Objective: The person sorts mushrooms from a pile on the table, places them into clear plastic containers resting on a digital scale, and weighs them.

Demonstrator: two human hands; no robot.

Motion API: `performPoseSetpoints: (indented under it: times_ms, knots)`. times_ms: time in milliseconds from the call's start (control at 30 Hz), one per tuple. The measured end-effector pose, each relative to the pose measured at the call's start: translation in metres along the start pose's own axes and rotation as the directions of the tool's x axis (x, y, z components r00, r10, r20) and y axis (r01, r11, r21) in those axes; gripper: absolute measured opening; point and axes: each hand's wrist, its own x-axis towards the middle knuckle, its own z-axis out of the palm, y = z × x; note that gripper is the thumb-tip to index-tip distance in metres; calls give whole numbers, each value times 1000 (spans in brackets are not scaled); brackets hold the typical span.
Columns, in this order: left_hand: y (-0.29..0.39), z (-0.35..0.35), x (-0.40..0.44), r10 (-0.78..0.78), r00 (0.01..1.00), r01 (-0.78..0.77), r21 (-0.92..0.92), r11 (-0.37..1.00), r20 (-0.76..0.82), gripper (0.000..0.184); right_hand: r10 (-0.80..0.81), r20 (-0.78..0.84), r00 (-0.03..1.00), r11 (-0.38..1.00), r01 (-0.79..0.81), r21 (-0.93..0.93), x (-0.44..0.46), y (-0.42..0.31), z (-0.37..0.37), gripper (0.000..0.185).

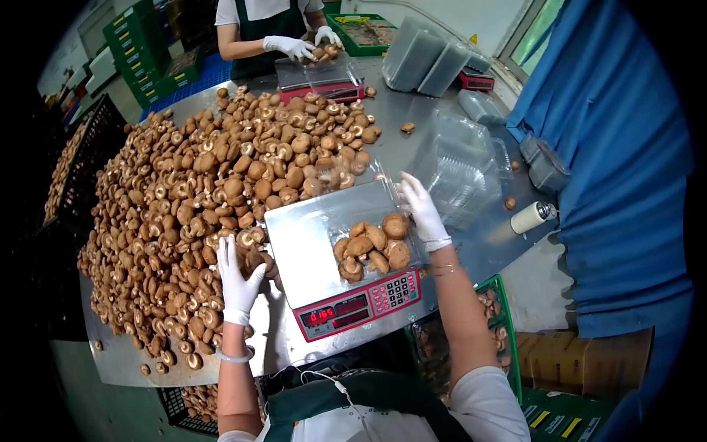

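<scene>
A clear plastic box with several brown mushrooms in it sits on the metal pan of a red digital scale, whose display looks to read 0.165. My right hand, in a white glove, grips the box at its right edge; the see-through plastic blurs there. White-gloved too, my left hand is at the edge of the large mushroom pile, left of the scale. Its fingers are stretched and the thumb stands apart, beside a dark mushroom.
Stacked clear boxes stand right of the scale, with a white roller-like cylinder beyond. Across the table a co-worker's gloved hands handle mushrooms over another red scale. A green crate sits below the table's right edge.
</scene>
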Motion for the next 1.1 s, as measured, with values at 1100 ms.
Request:
performPoseSetpoints:
  times_ms: [1100]
  knots:
    - [197, 90, -71, 481, 294, 476, -563, 676, 826, 30, 297, -665, 685, 945, -111, 308, -383, 70, -189, 19]
